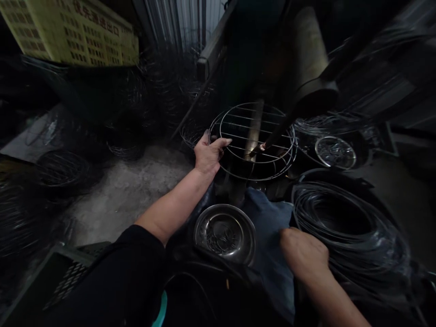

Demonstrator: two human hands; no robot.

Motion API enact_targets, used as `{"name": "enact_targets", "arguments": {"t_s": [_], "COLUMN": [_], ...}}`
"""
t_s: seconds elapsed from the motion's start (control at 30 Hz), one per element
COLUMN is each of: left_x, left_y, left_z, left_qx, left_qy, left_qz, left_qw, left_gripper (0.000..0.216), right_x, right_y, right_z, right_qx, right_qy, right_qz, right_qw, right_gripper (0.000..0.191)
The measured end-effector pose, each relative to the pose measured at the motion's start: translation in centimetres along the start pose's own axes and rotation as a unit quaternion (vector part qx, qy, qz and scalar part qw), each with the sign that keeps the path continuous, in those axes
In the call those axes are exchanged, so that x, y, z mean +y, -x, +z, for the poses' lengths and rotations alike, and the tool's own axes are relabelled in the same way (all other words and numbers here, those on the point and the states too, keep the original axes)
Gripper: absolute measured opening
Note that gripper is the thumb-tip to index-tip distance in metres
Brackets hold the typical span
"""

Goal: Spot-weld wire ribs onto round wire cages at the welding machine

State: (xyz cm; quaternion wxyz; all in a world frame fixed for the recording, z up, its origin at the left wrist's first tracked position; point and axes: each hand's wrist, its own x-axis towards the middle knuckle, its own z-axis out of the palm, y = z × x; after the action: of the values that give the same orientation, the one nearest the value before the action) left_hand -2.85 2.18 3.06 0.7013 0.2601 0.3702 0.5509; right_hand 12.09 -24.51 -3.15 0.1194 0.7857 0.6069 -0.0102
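A round wire rack (235, 123) with parallel cross wires and a double rim lies level at the dark machine. My left hand (208, 153) is closed on the left side of its rim, thumb on top. A dark machine arm (281, 129) reaches down to the rack's wires, its copper-coloured tip near a pale metal bar (255, 129) beneath. My right hand (303, 252) is a fist beside blue cloth (269, 227); its fingers are turned away and what they hold is hidden. Between my arms sits a steel bowl (250, 227) containing several small wire pieces.
Coiled wire (384, 245) fills the right side. Behind it stands a shallow metal dish (318, 152) of small pieces. A yellow crate (102, 38) is at upper left, a green crate (56, 272) at lower left. Wire bundles (63, 168) lie along the left floor.
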Motion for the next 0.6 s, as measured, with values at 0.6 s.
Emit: {"name": "enact_targets", "arguments": {"t_s": [0.6], "left_x": [0.4], "left_y": [0.3], "left_z": [0.7], "left_qx": [0.035], "left_qy": [0.016], "left_qz": [0.013], "left_qw": [0.999], "left_gripper": [0.05], "right_x": [-5.3], "right_y": [-12.7], "right_z": [-9.5], "right_qx": [0.304], "right_qy": [-0.494], "right_qz": [0.118], "right_qw": [0.806], "right_gripper": [0.029]}}
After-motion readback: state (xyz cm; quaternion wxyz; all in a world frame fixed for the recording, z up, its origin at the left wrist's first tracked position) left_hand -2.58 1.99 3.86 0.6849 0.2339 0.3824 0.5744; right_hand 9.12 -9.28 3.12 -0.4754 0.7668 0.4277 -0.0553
